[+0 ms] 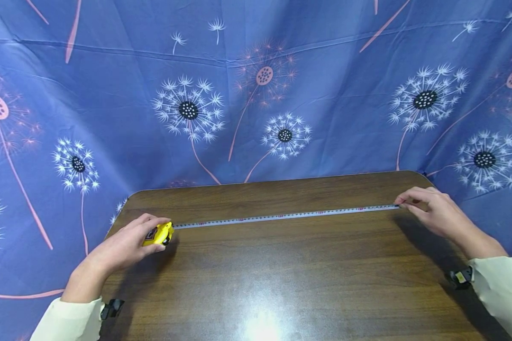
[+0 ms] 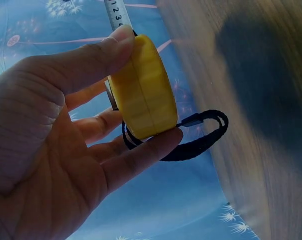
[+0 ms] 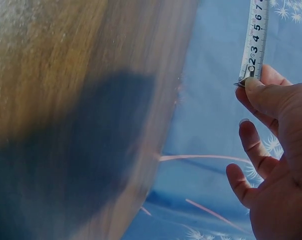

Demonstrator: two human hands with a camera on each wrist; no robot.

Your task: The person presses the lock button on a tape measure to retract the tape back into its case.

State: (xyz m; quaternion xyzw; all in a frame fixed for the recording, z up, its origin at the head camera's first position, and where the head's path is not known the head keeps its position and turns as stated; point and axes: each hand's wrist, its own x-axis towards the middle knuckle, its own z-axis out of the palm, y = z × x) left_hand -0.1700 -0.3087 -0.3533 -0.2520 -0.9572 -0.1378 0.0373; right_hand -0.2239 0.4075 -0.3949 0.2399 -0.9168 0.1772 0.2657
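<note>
A yellow tape measure (image 1: pixel 164 233) sits in my left hand (image 1: pixel 125 244), gripped between thumb and fingers at the table's left side. In the left wrist view its yellow case (image 2: pixel 145 90) shows from the edge, with a black wrist strap (image 2: pixel 203 142) looping off it. The white blade (image 1: pixel 281 217) stretches straight across to the right. My right hand (image 1: pixel 441 215) pinches the blade's end between thumb and index finger. The right wrist view shows the metal end hook (image 3: pixel 243 83) at the fingertips, beside the low numbers, with the other fingers apart from the blade.
Beneath both hands lies a brown wood-grain table (image 1: pixel 281 279), with their shadows on it. A blue cloth (image 1: pixel 239 142) printed with dandelions hangs behind the table's far edge and down its sides. Glare shows near the table's front.
</note>
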